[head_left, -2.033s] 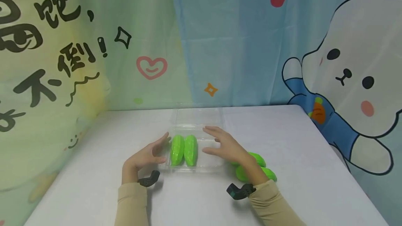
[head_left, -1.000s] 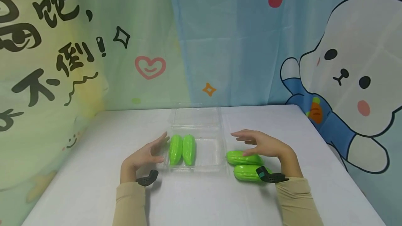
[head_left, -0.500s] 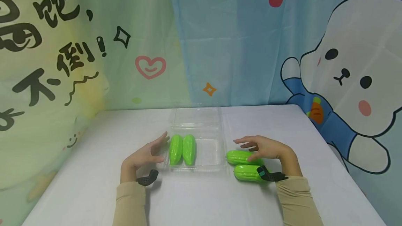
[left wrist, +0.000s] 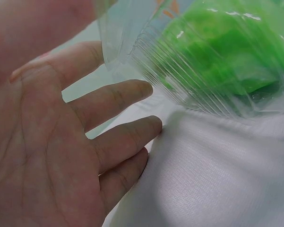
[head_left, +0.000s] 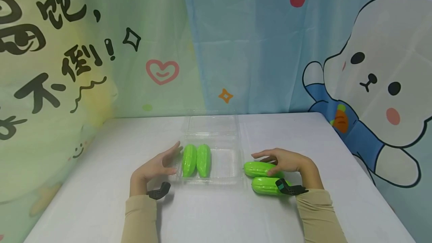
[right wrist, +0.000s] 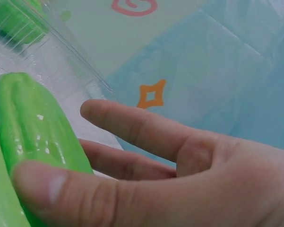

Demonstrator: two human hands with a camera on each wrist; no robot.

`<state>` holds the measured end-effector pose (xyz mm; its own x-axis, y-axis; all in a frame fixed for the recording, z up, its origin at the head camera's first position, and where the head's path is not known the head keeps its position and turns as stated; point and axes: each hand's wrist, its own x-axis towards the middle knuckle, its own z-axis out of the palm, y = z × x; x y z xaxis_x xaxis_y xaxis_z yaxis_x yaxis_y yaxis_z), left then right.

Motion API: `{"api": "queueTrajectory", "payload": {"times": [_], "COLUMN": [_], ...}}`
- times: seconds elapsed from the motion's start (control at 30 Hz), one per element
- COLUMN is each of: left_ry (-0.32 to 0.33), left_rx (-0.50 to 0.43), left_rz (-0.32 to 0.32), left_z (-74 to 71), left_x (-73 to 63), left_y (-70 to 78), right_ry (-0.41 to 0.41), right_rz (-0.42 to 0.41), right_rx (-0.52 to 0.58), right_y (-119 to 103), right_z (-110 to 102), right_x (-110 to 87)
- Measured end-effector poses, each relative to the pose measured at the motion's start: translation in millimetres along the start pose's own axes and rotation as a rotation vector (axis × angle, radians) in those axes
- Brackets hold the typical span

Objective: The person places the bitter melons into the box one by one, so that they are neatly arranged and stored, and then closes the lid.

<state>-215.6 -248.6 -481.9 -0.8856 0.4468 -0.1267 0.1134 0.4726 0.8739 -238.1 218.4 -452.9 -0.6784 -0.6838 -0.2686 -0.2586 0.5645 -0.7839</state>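
Note:
A clear plastic clamshell box [head_left: 227,162] sits mid-table with its lid [head_left: 212,125] folded back. Two plump, shiny green cucumbers [head_left: 203,160] lie side by side in its left half. My left hand [head_left: 156,166] is at the box's left side, fingers spread and palm bare; in the left wrist view the fingertips come right up to its ribbed wall. To the box's right lie two more such cucumbers, a far one [head_left: 254,168] and a near one [head_left: 264,186]. My right hand [head_left: 287,160] is over the far cucumber, thumb along its near side and forefinger extended beyond it.
A white cloth covers the table [head_left: 209,213]. Behind it hangs a printed curtain [head_left: 222,48] with a cartoon rabbit at the right. A dark wrist device [head_left: 291,188] on the right arm overlaps the near cucumber in the head view.
My right hand has moved from above the box to the right, then lowered toward the far cucumber. The left hand stays beside the box, and the cucumbers keep their places.

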Motion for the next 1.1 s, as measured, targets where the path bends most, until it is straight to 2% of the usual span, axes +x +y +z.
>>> {"api": "queueTrajectory", "payload": {"times": [0.37, 0.67, 1.1], "left_ry": [-0.009, -0.001, 0.004], "left_rx": [-0.009, -0.002, -0.008], "left_rz": [0.010, -0.008, -0.014], "left_z": [0.1, 0.4, 1.1], "left_x": [-0.6, 0.2, -0.4], "left_y": [1.6, 1.9, 1.2], "right_ry": [0.022, 0.037, 0.170], "right_rz": [0.027, -0.047, 0.015], "right_rx": [-0.022, -0.033, -0.075], "right_y": [1.0, 3.9, 5.5], "right_z": [-0.3, -1.1, -2.1], "right_x": [-1.7, -2.3, -1.7]}}
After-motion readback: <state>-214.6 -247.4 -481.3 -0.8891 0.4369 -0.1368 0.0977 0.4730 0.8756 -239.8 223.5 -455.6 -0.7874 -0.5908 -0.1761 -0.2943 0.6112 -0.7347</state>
